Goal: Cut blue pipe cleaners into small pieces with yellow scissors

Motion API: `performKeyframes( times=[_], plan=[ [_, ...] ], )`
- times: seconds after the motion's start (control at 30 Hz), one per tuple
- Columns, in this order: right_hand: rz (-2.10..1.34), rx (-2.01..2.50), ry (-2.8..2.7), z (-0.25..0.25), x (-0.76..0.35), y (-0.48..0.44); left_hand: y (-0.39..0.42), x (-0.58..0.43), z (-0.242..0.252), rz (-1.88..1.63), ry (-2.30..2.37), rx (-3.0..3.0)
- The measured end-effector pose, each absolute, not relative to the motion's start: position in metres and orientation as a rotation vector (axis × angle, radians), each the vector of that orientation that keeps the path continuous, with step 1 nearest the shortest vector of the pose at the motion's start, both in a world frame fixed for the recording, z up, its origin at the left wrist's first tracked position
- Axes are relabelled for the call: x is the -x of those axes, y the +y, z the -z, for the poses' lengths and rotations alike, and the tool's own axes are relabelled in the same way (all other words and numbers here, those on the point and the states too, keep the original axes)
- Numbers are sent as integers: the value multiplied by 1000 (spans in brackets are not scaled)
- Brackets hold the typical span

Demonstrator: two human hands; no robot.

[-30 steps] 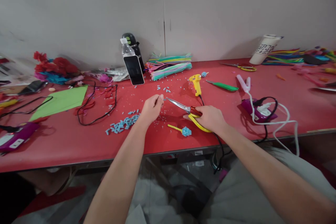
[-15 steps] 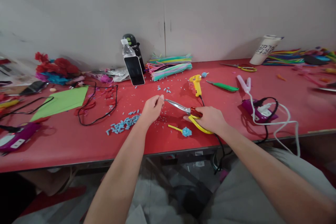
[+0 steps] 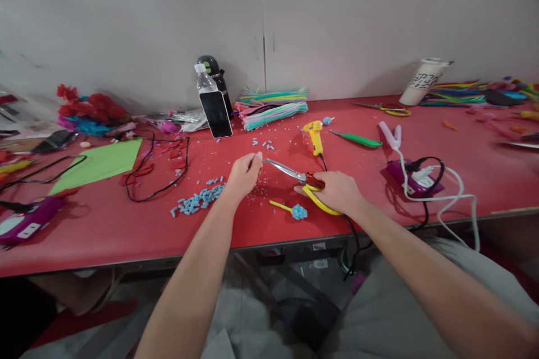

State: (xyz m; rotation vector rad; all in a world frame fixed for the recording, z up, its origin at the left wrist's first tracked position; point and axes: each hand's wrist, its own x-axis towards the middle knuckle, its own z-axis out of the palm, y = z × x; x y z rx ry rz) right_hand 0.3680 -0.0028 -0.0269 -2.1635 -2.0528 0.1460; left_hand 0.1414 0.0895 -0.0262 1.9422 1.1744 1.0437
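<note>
My right hand (image 3: 334,192) grips the scissors (image 3: 290,173) by their yellow and red handles, blades pointing left. The blade tips come up to the fingertips of my left hand (image 3: 245,175), which is closed in a pinch; what it pinches is hidden. Below the blades lies a yellow stem (image 3: 280,205) with a blue flower-like head (image 3: 299,212). A pile of short blue cut pieces (image 3: 200,200) lies left of my left wrist. Tiny blue scraps are strewn around my hands.
On the red table (image 3: 236,230) are a yellow glue gun (image 3: 314,136), a green-handled tool (image 3: 357,139), and a purple power strip (image 3: 415,178) with white cable. A phone (image 3: 216,114) leans on bottles beside pipe cleaners (image 3: 275,115). Green paper (image 3: 101,162) and a black cord lie left.
Both hands and the scissors hold almost the same position. The view has shifted very slightly; nothing else has visibly moved.
</note>
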Motion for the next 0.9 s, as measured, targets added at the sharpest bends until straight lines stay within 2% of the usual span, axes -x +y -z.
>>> performKeyframes(
  times=[0.9],
  plan=[
    [-152, 2174, -2061, 26, -368, -1, 87, -141, 23, -1054, 1179, -1961]
  ],
)
